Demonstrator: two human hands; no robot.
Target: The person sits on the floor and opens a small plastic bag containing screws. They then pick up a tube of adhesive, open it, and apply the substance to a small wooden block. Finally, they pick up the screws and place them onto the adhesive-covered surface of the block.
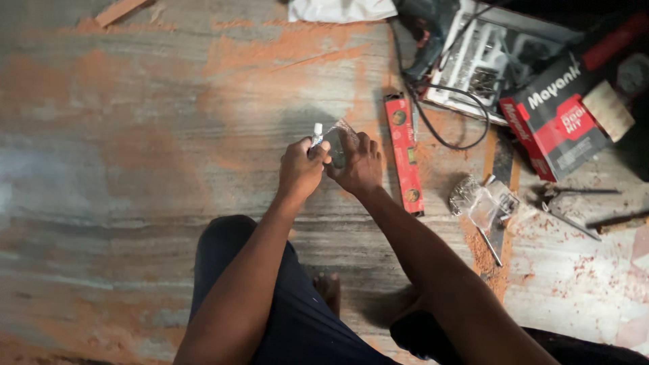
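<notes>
Both hands, left hand (pixel 301 169) and right hand (pixel 358 165), grip a clear packet (pixel 336 140) beside a red level (pixel 405 152).

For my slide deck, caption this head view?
Both hands, left hand and right hand, grip a small clear plastic packet.

Packaging on the dusty floor, seen from the head camera

A small clear plastic packet (pixel 340 140) sits pinched between the left hand (pixel 301 169) and right hand (pixel 356 167), at frame centre. A rectangular red, black and white box (pixel 564 118) lies tilted at upper right, with a white printed label on its face. A crumpled clear plastic bag (pixel 488 203) lies just below the box, beside a red spirit level (pixel 404 152) bearing a small yellow label
</notes>
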